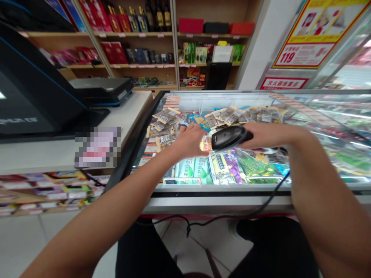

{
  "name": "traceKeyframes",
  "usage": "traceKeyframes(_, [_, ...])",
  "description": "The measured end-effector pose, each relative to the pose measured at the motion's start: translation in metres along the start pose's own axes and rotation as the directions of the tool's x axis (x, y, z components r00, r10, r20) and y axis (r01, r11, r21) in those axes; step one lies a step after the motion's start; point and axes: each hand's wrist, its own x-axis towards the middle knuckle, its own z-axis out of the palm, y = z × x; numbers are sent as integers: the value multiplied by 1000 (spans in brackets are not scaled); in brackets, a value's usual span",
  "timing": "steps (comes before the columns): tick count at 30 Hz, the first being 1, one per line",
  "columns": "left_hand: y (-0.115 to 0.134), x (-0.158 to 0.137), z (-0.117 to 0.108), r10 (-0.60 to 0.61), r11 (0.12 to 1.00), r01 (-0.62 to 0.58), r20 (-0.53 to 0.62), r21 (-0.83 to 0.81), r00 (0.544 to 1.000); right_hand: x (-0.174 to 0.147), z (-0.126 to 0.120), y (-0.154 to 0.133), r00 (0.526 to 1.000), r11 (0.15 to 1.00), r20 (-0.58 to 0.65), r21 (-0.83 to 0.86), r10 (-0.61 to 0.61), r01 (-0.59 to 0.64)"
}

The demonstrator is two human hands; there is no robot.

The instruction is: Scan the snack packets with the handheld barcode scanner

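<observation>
My right hand [256, 135] is closed round the handle of a black barcode scanner [228, 138], whose head points left. Its cable hangs over the freezer's front edge. Just left of the scanner head is my left hand [191, 142], held over the freezer's glass top. Its fingers curl away from me and the thumb is stretched toward the scanner. A small patch of a pale and orange item [206, 143] shows between thumb and fingers; what it is, I cannot make out. Below both hands, green-and-white packs [191, 170] and a purple pack [232, 166] show through the glass.
Brown snack packets [228, 115] lie farther back in the chest freezer [220, 199]. A counter [139, 104] at left bears a black till screen [31, 85], a scale [101, 88] and a blurred-out item [98, 146]. Shelves [139, 34] with boxes and bottles stand behind.
</observation>
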Motion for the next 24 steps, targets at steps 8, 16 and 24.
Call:
traceKeyframes(8, [-10,-5,-19,-20,991,18,17,133,1000,-1,-3,9,981,999,-189,1,43,-44])
traceKeyframes(16, [-45,-19,-46,-259,927,241,27,287,965,-4,-9,12,885,972,-413,9,216,-233])
traceKeyframes(24, [11,14,-1,121,993,-121,29,11,992,-2,-8,10,863,972,-461,-6,206,-235])
